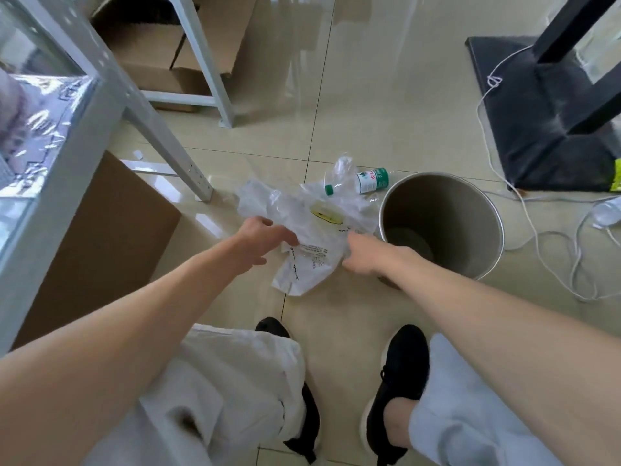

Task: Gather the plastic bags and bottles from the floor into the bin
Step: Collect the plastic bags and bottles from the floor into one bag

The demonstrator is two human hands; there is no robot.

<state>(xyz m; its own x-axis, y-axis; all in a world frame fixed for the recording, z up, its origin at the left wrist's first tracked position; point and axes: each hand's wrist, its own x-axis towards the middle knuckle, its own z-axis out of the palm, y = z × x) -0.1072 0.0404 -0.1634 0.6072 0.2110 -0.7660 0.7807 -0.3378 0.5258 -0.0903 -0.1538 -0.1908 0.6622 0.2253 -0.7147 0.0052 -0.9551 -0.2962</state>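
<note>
Roughly 2 bags [312,237], 1 bottle [364,180], 1 bin [484,210].

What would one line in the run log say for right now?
left hand: on plastic bags, grip unclear | right hand: on bags, grip unclear | bottle: on floor | bin: looks empty, upright

Glossy beige tile floor [386,105], grey metal shelving [198,52], cardboard boxes [100,237]
</note>
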